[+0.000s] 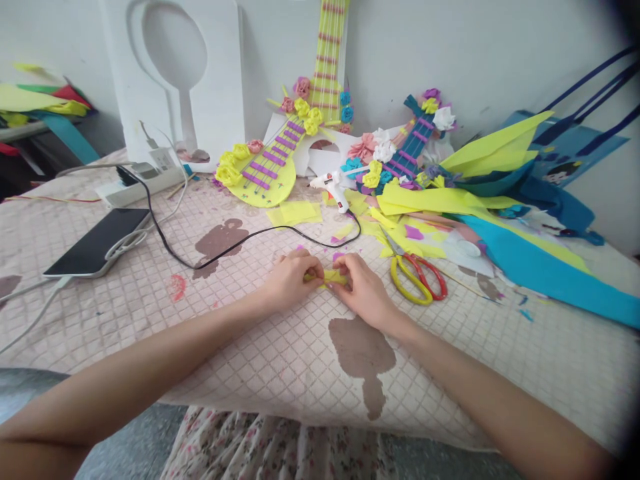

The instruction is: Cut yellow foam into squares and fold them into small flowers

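A small strip of yellow crepe paper [331,275] is stretched between my two hands, just above the quilted tablecloth. My left hand [293,280] pinches its left end, and my right hand [363,290] pinches the right end with thumb and fingers. Part of the strip is hidden behind the fingertips. Right of my right hand lie scissors [423,277] with one yellow and one red handle. Beyond the hands, a white glue gun [334,189] rests among yellow paper scraps [295,213].
Paper-flower-decorated guitar shapes [273,167] lean at the back. A black cord [260,233] crosses the table from the power strip [143,183]. A phone [100,243] with a cable lies left. Blue crepe paper [545,267] spreads at right. A white board with a cutout [227,80] stands behind.
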Available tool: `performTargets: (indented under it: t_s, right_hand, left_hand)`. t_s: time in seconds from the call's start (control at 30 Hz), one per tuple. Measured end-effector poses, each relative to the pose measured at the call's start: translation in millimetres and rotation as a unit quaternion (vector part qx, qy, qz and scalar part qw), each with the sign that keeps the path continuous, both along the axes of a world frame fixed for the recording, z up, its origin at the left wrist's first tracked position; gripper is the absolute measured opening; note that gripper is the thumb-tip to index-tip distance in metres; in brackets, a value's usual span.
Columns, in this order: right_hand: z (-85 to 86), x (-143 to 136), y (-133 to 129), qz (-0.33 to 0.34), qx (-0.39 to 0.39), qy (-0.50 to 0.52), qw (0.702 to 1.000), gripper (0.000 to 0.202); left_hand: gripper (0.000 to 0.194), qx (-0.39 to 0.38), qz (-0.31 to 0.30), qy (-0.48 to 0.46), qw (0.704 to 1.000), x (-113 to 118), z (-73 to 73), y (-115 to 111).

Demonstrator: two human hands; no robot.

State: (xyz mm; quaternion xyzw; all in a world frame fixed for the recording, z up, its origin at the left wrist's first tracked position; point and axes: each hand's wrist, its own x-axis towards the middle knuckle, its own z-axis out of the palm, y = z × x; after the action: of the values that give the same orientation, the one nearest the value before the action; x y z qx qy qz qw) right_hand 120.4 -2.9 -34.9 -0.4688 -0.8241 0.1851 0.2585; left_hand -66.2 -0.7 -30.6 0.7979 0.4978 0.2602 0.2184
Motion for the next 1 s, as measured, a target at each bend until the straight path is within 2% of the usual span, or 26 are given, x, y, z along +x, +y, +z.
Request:
performTargets:
  t_s: [0.17,0.43,0.67,0.87,1.0]
  right_hand:
    - [8.2,7,1,0.073,-0.027,-0.008,0.997,0.024]
    - [10.7,13,2,0.103,-0.045,-0.001,0.994,0.015]
    - [11.7,16,4,0.146,-0.013,-0.004,0.989,0.009]
    - [10.8,12,5,0.093,-0.042,0.027,0.994,0.010]
    - [8.1,9,5,0.074,-0.035,0.015,0.997,0.008]
  left_hand:
    - [0.007,-0.008,-0.005,0.019,1.000,-1,4.3,1]
    - [0.007,-0.004,-0.003,-0.015,1.000,-1,-1.3,1]
    - [0.009,0.000,-0.005,-0.001,1.000,0,1.0,1]
    - [0.008,-0.003,0.000,0.001,1.000,0,2.4,0]
    - [0.009,-0.005,0.004,-0.010,1.000,0,-0.2,1]
